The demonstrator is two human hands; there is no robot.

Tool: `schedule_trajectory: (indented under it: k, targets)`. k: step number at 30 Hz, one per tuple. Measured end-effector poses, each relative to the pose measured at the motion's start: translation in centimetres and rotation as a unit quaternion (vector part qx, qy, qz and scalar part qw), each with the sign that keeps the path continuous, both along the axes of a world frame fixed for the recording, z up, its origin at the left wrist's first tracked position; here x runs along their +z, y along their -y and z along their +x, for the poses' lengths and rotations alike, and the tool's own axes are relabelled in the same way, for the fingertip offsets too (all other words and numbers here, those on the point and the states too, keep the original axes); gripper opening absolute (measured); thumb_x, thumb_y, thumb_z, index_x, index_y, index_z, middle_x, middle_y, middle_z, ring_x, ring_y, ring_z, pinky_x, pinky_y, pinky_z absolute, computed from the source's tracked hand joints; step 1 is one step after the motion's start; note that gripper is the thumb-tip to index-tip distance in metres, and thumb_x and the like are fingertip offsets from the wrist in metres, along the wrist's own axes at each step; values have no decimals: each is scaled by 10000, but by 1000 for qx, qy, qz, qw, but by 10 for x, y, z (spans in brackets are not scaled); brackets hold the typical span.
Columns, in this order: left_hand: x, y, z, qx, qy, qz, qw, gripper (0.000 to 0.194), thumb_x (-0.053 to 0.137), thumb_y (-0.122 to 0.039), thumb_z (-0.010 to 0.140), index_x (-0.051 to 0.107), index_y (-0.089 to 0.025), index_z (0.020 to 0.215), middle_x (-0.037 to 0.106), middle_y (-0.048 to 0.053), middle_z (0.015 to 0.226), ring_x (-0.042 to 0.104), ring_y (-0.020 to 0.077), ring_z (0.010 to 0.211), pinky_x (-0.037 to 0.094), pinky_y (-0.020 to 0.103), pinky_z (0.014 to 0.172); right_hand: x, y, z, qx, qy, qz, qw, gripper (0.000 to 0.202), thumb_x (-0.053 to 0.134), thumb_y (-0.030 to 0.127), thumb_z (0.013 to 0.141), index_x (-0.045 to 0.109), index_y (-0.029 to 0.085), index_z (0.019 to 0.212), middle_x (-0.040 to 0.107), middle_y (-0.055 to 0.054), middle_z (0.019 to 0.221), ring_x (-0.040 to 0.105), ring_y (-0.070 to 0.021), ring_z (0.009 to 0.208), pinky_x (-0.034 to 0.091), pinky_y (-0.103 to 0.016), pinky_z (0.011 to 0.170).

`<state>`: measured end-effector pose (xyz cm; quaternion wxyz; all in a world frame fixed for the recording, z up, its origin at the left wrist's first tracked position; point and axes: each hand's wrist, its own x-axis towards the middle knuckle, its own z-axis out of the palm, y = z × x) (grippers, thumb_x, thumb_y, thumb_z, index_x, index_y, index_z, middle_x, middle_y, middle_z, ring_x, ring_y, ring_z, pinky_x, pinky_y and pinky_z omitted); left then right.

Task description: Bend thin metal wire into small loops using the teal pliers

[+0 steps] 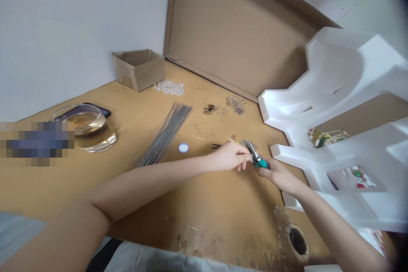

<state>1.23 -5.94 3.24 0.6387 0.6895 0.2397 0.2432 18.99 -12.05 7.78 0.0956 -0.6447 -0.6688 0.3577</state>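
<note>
My right hand (276, 174) is wrapped round green-handled pliers (260, 162), their metal jaws angled up and away to the left. Close beside the jaws, my left hand (231, 156) has its thumb and fingers pinched together. What it pinches is too small to make out. Dark pointed tips of another tool (216, 146) poke out past the left hand, the rest hidden. Short grey wire pieces (251, 144) lie just behind the pliers. Further left is a bundle of long, thin grey wires (165, 136), with a small blue-rimmed white disc (183, 148) to its right.
Behind lie black wire loops (209, 109), silvery pieces (236, 104) and a clear pile (169, 87) by a cardboard box (140, 70). A glass of liquid (92, 131) and a phone (103, 110) stand left. White foam (318, 114) borders the right; a hole (298, 240) pierces the tabletop.
</note>
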Motion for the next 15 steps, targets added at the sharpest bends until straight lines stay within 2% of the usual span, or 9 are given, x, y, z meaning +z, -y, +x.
schedule_trajectory:
  k: [4,8,12,15]
  targets:
    - [1,-5,-2,-98,88,-144,981,192,514,-259,779,618,-98,794,539,-13,581,459,41,457,286,173,439,13,1,-5,29,-63,-40,997,199,466,246,736,587,173,876,605,-20,872,522,-190,838,408,-262,721]
    - [0,-6,-4,-140,124,-256,948,185,545,-262,772,616,-91,777,506,-23,558,426,26,462,233,171,429,15,3,-8,37,-69,-22,997,171,483,252,728,585,177,844,598,-8,854,515,-180,808,403,-258,713]
    - [-1,-6,-4,-164,132,-304,929,172,552,-255,777,614,-94,785,488,-29,558,416,22,473,222,173,431,10,5,-6,30,-44,9,999,130,481,253,709,551,176,788,565,6,756,489,-156,696,392,-249,641]
    - [-1,-7,-4,-164,131,-307,928,172,557,-259,776,610,-95,782,480,-29,556,402,24,475,204,179,424,6,6,-4,17,-1,26,1000,97,455,240,710,515,175,749,512,20,667,450,-137,612,360,-243,568]
